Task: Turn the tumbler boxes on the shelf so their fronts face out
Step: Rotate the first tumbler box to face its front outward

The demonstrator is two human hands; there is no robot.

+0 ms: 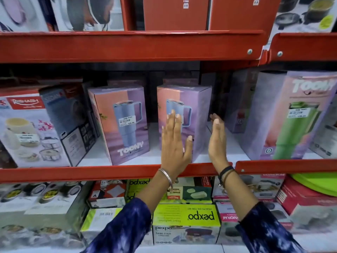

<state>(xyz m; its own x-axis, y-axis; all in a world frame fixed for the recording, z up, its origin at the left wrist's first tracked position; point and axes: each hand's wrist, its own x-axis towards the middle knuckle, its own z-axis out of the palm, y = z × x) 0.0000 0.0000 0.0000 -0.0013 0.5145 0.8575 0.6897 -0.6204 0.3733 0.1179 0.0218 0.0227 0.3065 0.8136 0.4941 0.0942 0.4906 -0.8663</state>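
Two purple-and-pink tumbler boxes with a blue tumbler picture stand on the middle red shelf [109, 173]. The left box [120, 123] shows its front with a price sticker. My left hand [175, 141] lies flat, fingers spread, against the front of the middle box [197, 114], which is turned slightly left. My right hand [218, 141] is open, edge-on, just right of that box's side face; whether it touches is unclear. A box with a green tumbler [299, 115] stands at the far right, front out. A dark purple box [238, 103] sits further back between them.
A Rishabh casserole-set box [27, 128] and a dark box [73, 117] stand at the shelf's left. Red boxes [175, 13] fill the shelf above. Pexpo lunch boxes [186, 225] and cookware boxes sit on the shelf below.
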